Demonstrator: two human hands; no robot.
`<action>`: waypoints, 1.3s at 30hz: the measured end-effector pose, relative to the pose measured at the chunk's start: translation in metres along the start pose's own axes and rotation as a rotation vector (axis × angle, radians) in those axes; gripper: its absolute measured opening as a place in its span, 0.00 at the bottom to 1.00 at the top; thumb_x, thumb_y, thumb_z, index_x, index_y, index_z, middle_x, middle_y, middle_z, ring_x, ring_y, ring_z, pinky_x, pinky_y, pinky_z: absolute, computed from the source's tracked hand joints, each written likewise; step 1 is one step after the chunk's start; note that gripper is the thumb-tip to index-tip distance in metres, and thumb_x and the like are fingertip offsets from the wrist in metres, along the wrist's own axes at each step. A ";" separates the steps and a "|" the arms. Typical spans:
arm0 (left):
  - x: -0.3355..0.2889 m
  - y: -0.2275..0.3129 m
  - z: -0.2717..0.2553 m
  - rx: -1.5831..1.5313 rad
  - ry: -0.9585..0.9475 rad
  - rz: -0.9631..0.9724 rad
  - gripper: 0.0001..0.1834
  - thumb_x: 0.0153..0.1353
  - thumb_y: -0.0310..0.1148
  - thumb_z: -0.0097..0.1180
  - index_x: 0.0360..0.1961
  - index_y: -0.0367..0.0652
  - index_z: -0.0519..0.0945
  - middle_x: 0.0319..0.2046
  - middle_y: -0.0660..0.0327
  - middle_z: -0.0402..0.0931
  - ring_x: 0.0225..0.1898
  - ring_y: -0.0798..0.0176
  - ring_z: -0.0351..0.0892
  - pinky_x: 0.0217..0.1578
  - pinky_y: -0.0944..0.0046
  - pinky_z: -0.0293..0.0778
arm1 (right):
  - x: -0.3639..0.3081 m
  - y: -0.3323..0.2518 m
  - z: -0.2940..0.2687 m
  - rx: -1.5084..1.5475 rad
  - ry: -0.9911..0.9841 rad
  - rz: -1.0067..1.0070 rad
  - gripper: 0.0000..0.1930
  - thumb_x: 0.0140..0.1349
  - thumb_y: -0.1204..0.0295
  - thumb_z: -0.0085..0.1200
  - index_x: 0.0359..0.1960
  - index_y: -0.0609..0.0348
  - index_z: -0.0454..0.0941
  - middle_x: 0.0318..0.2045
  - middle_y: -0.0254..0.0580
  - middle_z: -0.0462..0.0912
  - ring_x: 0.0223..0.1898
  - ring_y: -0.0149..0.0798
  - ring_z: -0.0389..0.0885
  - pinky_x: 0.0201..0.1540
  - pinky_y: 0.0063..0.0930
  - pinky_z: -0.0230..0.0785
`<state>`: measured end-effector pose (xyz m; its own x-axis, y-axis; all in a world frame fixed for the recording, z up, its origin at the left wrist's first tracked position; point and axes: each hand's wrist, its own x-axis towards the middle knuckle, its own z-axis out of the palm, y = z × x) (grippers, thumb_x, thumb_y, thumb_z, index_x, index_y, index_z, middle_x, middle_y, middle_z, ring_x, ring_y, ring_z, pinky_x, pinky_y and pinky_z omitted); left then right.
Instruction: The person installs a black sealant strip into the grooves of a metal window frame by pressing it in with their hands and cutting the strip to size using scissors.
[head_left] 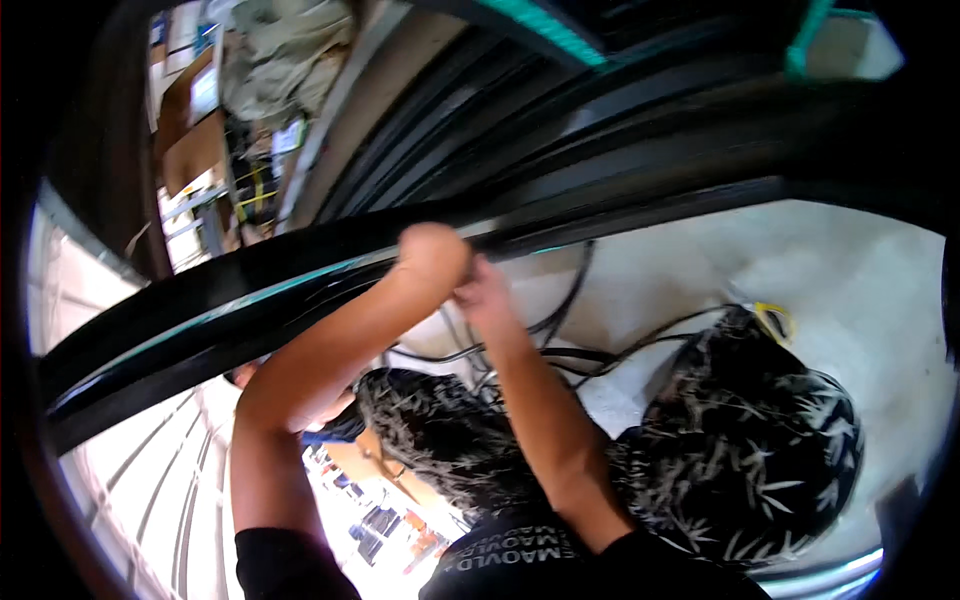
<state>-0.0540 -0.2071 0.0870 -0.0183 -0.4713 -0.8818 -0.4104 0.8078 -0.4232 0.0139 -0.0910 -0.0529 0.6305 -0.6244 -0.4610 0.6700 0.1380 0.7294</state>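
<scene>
A long glossy black bar point(170, 330) with a thin pale and teal streak along it crosses in front of me from lower left to upper right. My left hand point(435, 257) is balled against the bar's near side, its back toward me and its fingertips hidden. Just right of it and slightly lower, my right hand point(485, 292) has its fingers bent together close under the bar's lower edge. Both hands are blurred and almost touch each other. Whatever lies between their fingers is too small or hidden to make out.
Beyond the bar lie several long dark profiles point(560, 130) side by side. Black cables point(560, 352) loop across the pale floor point(860, 270) below my hands, near my patterned trouser legs point(740, 450). A yellow looped object point(776, 322) lies by my right knee. Cardboard point(195, 155) stands far left.
</scene>
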 end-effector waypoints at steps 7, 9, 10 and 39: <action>0.004 0.011 0.006 0.086 0.097 -0.009 0.09 0.57 0.33 0.56 0.30 0.50 0.89 0.32 0.59 0.86 0.35 0.57 0.87 0.32 0.59 0.81 | 0.006 -0.012 -0.008 0.087 0.207 -0.028 0.12 0.69 0.58 0.51 0.47 0.46 0.77 0.45 0.31 0.82 0.50 0.36 0.77 0.55 0.44 0.67; 0.010 0.002 0.025 0.078 0.106 -0.021 0.10 0.58 0.33 0.55 0.33 0.50 0.89 0.34 0.59 0.86 0.38 0.57 0.87 0.34 0.58 0.81 | 0.015 -0.005 0.000 0.139 0.194 -0.055 0.13 0.68 0.56 0.50 0.49 0.44 0.76 0.46 0.30 0.81 0.51 0.36 0.76 0.58 0.47 0.65; 0.010 0.010 0.028 0.092 0.085 -0.028 0.11 0.58 0.33 0.55 0.35 0.50 0.89 0.37 0.58 0.86 0.40 0.57 0.87 0.36 0.58 0.81 | 0.016 -0.007 -0.007 0.162 0.255 -0.054 0.15 0.68 0.55 0.51 0.51 0.43 0.76 0.48 0.29 0.80 0.53 0.37 0.74 0.59 0.50 0.63; -0.018 0.028 0.008 0.034 -0.002 0.110 0.10 0.51 0.34 0.65 0.35 0.46 0.88 0.40 0.57 0.83 0.41 0.57 0.85 0.34 0.61 0.80 | 0.009 0.000 -0.039 -0.126 -0.099 -0.214 0.16 0.74 0.55 0.47 0.44 0.55 0.73 0.35 0.33 0.77 0.33 0.32 0.74 0.44 0.31 0.73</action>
<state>-0.0576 -0.1732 0.0891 -0.0597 -0.3788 -0.9235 -0.3744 0.8661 -0.3311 0.0350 -0.0669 -0.0769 0.4317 -0.7209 -0.5422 0.8317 0.0855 0.5486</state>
